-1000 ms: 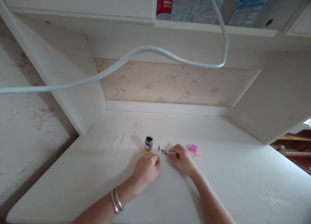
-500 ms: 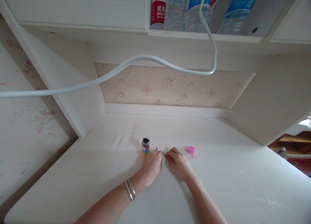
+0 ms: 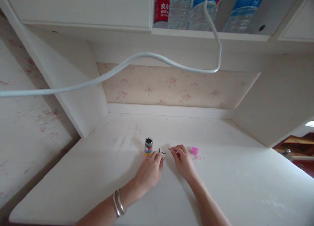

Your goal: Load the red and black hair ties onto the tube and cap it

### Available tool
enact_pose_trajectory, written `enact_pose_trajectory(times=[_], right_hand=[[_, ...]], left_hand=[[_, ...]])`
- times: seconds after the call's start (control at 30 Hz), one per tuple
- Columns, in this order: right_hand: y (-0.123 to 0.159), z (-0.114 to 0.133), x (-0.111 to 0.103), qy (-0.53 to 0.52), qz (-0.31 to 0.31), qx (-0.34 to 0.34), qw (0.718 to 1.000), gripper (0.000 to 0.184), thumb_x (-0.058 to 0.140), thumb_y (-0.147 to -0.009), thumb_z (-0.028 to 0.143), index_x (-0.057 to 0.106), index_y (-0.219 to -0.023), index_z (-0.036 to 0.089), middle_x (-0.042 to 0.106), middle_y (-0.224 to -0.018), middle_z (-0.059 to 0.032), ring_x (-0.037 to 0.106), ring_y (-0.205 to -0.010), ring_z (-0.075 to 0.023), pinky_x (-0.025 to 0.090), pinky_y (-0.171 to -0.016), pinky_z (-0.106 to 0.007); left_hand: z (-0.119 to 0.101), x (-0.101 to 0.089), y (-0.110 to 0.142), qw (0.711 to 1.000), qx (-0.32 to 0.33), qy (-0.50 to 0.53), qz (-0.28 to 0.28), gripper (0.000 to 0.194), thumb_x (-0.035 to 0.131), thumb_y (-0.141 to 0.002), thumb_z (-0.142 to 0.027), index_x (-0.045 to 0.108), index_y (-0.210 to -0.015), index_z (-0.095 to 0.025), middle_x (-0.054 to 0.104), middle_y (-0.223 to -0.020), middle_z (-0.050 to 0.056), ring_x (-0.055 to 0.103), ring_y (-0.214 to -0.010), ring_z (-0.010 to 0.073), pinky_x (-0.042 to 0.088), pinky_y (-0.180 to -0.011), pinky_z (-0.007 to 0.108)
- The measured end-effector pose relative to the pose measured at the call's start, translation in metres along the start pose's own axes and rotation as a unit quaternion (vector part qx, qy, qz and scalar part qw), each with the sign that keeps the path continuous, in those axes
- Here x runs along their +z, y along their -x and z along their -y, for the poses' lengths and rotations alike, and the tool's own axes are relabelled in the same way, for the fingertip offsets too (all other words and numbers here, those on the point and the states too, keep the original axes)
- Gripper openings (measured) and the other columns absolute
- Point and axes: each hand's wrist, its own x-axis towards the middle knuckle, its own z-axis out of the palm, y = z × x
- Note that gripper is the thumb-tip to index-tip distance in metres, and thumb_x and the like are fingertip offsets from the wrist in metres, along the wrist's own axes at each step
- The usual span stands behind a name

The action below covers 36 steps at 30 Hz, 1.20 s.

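Note:
My right hand (image 3: 183, 162) pinches a small thin dark piece (image 3: 169, 149) that sticks out from its fingertips, just above the table. My left hand (image 3: 150, 169) lies closed and palm down in front of a small clear jar (image 3: 148, 149). A tiny dark loop shows at its fingertips; whatever is inside the fingers is hidden. The jar stands upright and uncapped, has a colourful label and is filled with black bits. Between the hands lie a few short dark pieces (image 3: 164, 153). Right of my right hand rests a pink cap (image 3: 194, 150) with a loop.
The white tabletop (image 3: 235, 177) runs back to a low ledge and a floral wall panel (image 3: 159, 85). A white cable (image 3: 144, 55) crosses the view above. Several water bottles (image 3: 179, 10) stand in the cabinet shelf overhead. White side panels flank the table.
My right hand has moved slightly right and up, lifting a dark piece away from the left hand. The left hand has drawn a little back and left, uncovering pieces on the table.

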Motion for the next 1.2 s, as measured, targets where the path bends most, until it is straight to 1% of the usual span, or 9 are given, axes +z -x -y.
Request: enact_pose_trajectory(times=[0.17, 0.3, 0.47, 0.53, 0.63, 0.73, 0.93, 1.07, 1.2], right_hand=[[-0.005, 0.025, 0.008, -0.066, -0.010, 0.006, 0.998, 0.028, 0.047, -0.094, 0.038, 0.066, -0.088, 0.018, 0.058, -0.089, -0.0066, 0.056, -0.071, -0.0144, 0.046, -0.062, -0.027], [-0.017, 0.058, 0.012, -0.097, 0.010, -0.027, 0.995, 0.022, 0.049, -0.093, 0.033, 0.066, -0.089, 0.020, 0.056, -0.091, -0.0054, 0.054, -0.070, -0.0128, 0.046, -0.061, -0.025], [-0.036, 0.093, 0.009, -0.082, 0.042, -0.060, 0.994, 0.017, 0.051, -0.092, 0.031, 0.066, -0.091, 0.022, 0.055, -0.095, -0.0048, 0.054, -0.071, -0.0120, 0.046, -0.055, -0.022], [-0.042, 0.100, 0.008, -0.050, 0.047, -0.085, 0.994, 0.017, 0.050, -0.093, 0.029, 0.066, -0.093, 0.022, 0.055, -0.096, -0.0052, 0.056, -0.078, -0.0137, 0.048, -0.061, -0.023], [-0.046, 0.105, 0.011, 0.006, 0.038, -0.143, 0.989, 0.016, 0.049, -0.093, 0.026, 0.065, -0.095, 0.022, 0.056, -0.095, -0.0058, 0.057, -0.086, -0.0162, 0.049, -0.073, -0.028], [-0.046, 0.108, 0.015, 0.052, 0.038, -0.178, 0.982, 0.016, 0.049, -0.093, 0.024, 0.065, -0.095, 0.021, 0.057, -0.093, -0.0062, 0.057, -0.085, -0.0169, 0.048, -0.077, -0.030], [-0.045, 0.111, 0.019, 0.102, 0.043, -0.198, 0.974, 0.017, 0.047, -0.094, 0.023, 0.064, -0.095, 0.021, 0.058, -0.092, -0.0066, 0.056, -0.084, -0.0176, 0.047, -0.075, -0.031], [-0.047, 0.112, 0.020, 0.111, 0.056, -0.200, 0.972, 0.018, 0.046, -0.094, 0.023, 0.064, -0.096, 0.021, 0.058, -0.092, -0.0068, 0.056, -0.084, -0.0177, 0.047, -0.075, -0.030], [-0.047, 0.113, 0.020, 0.104, 0.059, -0.197, 0.973, 0.019, 0.046, -0.093, 0.024, 0.065, -0.095, 0.022, 0.058, -0.092, -0.0069, 0.056, -0.085, -0.0182, 0.047, -0.076, -0.030]], left_hand=[[0.012, 0.000, 0.014, 0.997, 0.023, 0.080, 0.001, 0.018, 0.040, -0.094, -0.020, 0.058, -0.098, -0.020, 0.062, -0.109, 0.005, 0.062, -0.095, 0.0170, 0.049, -0.078, 0.027], [0.018, 0.004, 0.015, 0.995, 0.030, 0.088, 0.020, 0.018, 0.040, -0.094, -0.021, 0.058, -0.093, -0.019, 0.065, -0.093, 0.003, 0.063, -0.085, 0.0163, 0.048, -0.076, 0.027], [0.021, 0.006, 0.017, 0.997, 0.022, 0.066, 0.030, 0.020, 0.038, -0.096, -0.024, 0.058, -0.092, -0.020, 0.066, -0.089, 0.003, 0.064, -0.081, 0.0167, 0.047, -0.072, 0.027], [0.022, 0.007, 0.019, 0.997, 0.027, 0.068, 0.032, 0.019, 0.039, -0.096, -0.024, 0.057, -0.093, -0.021, 0.066, -0.090, 0.002, 0.064, -0.080, 0.0169, 0.047, -0.071, 0.027], [0.024, 0.009, 0.022, 0.997, 0.020, 0.075, 0.030, 0.015, 0.042, -0.095, -0.025, 0.056, -0.098, -0.021, 0.067, -0.090, 0.002, 0.065, -0.079, 0.0185, 0.048, -0.069, 0.028], [0.025, 0.010, 0.023, 0.997, 0.011, 0.077, 0.030, 0.014, 0.045, -0.094, -0.026, 0.054, -0.102, -0.020, 0.068, -0.093, 0.003, 0.066, -0.081, 0.0211, 0.049, -0.069, 0.030], [0.023, 0.005, 0.023, 0.996, 0.024, 0.077, 0.035, 0.015, 0.046, -0.094, -0.026, 0.056, -0.102, -0.020, 0.067, -0.100, 0.004, 0.065, -0.089, 0.0217, 0.051, -0.076, 0.033], [0.022, 0.002, 0.024, 0.995, 0.033, 0.085, 0.037, 0.014, 0.049, -0.092, -0.026, 0.058, -0.101, -0.021, 0.064, -0.105, 0.004, 0.063, -0.094, 0.0195, 0.050, -0.083, 0.031], [0.022, 0.003, 0.024, 0.995, 0.034, 0.088, 0.038, 0.013, 0.052, -0.091, -0.026, 0.059, -0.101, -0.022, 0.063, -0.107, 0.003, 0.062, -0.095, 0.0186, 0.050, -0.083, 0.030]])
